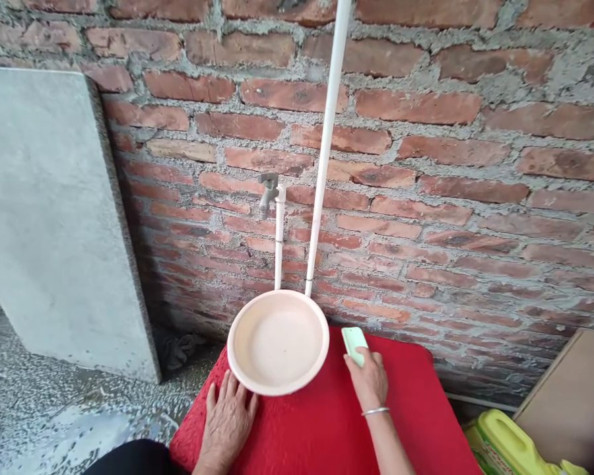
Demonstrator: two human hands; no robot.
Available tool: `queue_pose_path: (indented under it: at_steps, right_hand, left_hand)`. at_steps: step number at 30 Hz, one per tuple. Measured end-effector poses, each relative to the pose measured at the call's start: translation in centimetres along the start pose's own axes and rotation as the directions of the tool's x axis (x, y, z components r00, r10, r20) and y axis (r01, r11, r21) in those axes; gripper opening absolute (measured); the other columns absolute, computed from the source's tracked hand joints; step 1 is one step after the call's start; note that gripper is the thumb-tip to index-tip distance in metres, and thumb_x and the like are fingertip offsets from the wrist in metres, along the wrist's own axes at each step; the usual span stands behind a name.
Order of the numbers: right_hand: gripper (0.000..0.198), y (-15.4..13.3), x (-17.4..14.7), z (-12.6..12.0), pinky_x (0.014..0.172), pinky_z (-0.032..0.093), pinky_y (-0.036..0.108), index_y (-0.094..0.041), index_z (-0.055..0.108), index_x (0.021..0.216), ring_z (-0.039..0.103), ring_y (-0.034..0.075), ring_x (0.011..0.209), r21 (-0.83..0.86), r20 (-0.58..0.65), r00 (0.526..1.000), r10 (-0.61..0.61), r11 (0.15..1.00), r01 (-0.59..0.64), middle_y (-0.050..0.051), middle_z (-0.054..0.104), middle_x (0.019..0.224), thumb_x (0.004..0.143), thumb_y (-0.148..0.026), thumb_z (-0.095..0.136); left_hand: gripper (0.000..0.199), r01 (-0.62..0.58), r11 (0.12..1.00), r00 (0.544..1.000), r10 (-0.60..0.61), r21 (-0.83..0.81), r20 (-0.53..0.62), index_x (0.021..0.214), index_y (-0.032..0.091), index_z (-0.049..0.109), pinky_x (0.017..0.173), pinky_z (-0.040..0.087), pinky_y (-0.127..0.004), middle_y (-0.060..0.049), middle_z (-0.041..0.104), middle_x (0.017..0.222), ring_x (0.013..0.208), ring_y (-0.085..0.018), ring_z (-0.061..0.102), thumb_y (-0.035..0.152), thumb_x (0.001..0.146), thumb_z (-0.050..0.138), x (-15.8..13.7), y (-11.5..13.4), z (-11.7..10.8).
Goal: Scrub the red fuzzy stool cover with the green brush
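A pale pink plastic basin point(277, 343) rests on a red cloth-covered surface point(307, 429), with only a small dark speck on its bottom. My left hand point(228, 419) lies flat on the red cloth with its fingers spread, the fingertips close to the basin's near left rim. To the right of the basin, my right hand point(369, 379), with a silver bangle at the wrist, grips a pale green, flat, rounded-corner plastic piece point(352, 342). The piece's underside and exact kind are hidden from this angle.
A grey tap point(267, 193) on a white pipe point(279, 247) stands behind the basin, beside a taller white pipe point(327, 132). A stone slab point(59, 211) leans on the brick wall at left over wet ground. A yellow jug point(509, 442) and a brown board point(569, 389) are at right.
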State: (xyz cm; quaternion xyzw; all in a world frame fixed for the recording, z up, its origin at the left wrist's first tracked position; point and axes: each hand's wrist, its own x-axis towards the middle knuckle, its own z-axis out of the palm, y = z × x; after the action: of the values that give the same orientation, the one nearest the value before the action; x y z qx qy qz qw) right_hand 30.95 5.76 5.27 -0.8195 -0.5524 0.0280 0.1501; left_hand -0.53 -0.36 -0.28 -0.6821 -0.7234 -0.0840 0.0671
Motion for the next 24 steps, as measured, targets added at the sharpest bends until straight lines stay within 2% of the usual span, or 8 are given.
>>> queue_pose_path:
  at_steps: [5,8,11,14,17,20,22,24]
  right_hand:
    - [0.024,-4.7,-1.0,2.3,0.077,0.044,0.027,-0.031,0.069,0.107,0.063,0.019,0.088,0.076,0.029,0.986,-0.165,0.984,0.163,0.003,0.061,0.100,0.090,-0.045,0.058]
    - [0.026,-3.9,-0.4,2.1,0.081,0.043,0.028,-0.032,0.069,0.109,0.063,0.020,0.092,0.070,0.036,0.981,-0.189,0.980,0.186,0.003,0.061,0.103,0.087,-0.045,0.061]
    - [0.029,-0.2,1.3,0.7,0.084,0.042,0.030,-0.032,0.069,0.112,0.062,0.021,0.095,0.030,0.039,0.989,-0.142,0.990,0.141,0.004,0.060,0.103,0.085,-0.042,0.065]
    - [0.032,5.1,3.3,-1.3,0.083,0.043,0.030,-0.031,0.068,0.115,0.063,0.021,0.093,-0.016,0.034,0.998,-0.055,0.998,0.055,0.005,0.060,0.102,0.086,-0.043,0.063]
    - [0.035,10.9,4.6,-3.6,0.083,0.044,0.032,-0.029,0.068,0.118,0.064,0.021,0.091,-0.056,0.023,0.998,0.064,0.996,-0.063,0.006,0.060,0.102,0.087,-0.045,0.059]
    - [0.040,16.0,4.6,-5.7,0.081,0.047,0.036,-0.026,0.067,0.120,0.065,0.024,0.087,-0.085,-0.004,0.976,0.219,0.972,-0.218,0.009,0.061,0.099,0.089,-0.048,0.054]
    - [0.045,17.9,4.1,-6.6,0.080,0.048,0.038,-0.022,0.066,0.122,0.066,0.027,0.087,-0.090,-0.033,0.951,0.309,0.946,-0.310,0.012,0.061,0.097,0.091,-0.049,0.048]
    - [0.049,18.0,3.4,-6.8,0.080,0.048,0.037,-0.021,0.065,0.124,0.065,0.026,0.089,-0.075,-0.051,0.936,0.348,0.933,-0.351,0.013,0.061,0.098,0.092,-0.052,0.045]
  left_hand:
    - [0.041,0.001,1.000,0.999,-0.001,0.018,0.034,0.125,0.019,0.066,0.117,0.019,-0.053,-0.013,0.059,0.138,0.136,-0.031,0.044,0.030,0.092,0.044,0.1,-0.6,0.4]
    - [0.042,0.005,1.000,0.999,-0.007,0.024,0.049,0.127,0.019,0.064,0.117,0.018,-0.053,-0.013,0.057,0.140,0.137,-0.030,0.042,0.032,0.092,0.043,0.2,-0.8,0.6]
    - [0.041,0.022,0.999,0.997,-0.024,0.030,0.078,0.123,0.019,0.066,0.118,0.016,-0.051,-0.012,0.059,0.137,0.135,-0.029,0.044,0.032,0.092,0.043,0.3,-0.8,0.6]
    - [0.039,0.042,0.999,0.996,-0.043,0.023,0.082,0.121,0.020,0.066,0.119,0.014,-0.050,-0.011,0.061,0.135,0.134,-0.027,0.045,0.030,0.092,0.042,0.3,-0.7,0.5]
    - [0.039,0.041,0.999,0.995,-0.044,0.030,0.090,0.121,0.020,0.066,0.119,0.014,-0.049,-0.010,0.062,0.134,0.133,-0.027,0.046,0.030,0.092,0.042,0.4,-0.6,0.3]
    - [0.038,0.041,0.998,0.994,-0.046,0.052,0.103,0.121,0.020,0.066,0.119,0.015,-0.050,-0.010,0.062,0.133,0.133,-0.027,0.047,0.030,0.093,0.043,0.4,-0.6,0.2]
    - [0.038,0.043,0.997,0.993,-0.050,0.066,0.104,0.121,0.020,0.066,0.119,0.016,-0.050,-0.010,0.062,0.134,0.134,-0.027,0.046,0.029,0.093,0.043,0.5,-0.5,0.1]
    - [0.038,0.040,0.996,0.993,-0.047,0.075,0.107,0.123,0.019,0.066,0.119,0.016,-0.050,-0.011,0.061,0.135,0.135,-0.027,0.045,0.029,0.093,0.044,0.5,-0.5,0.2]
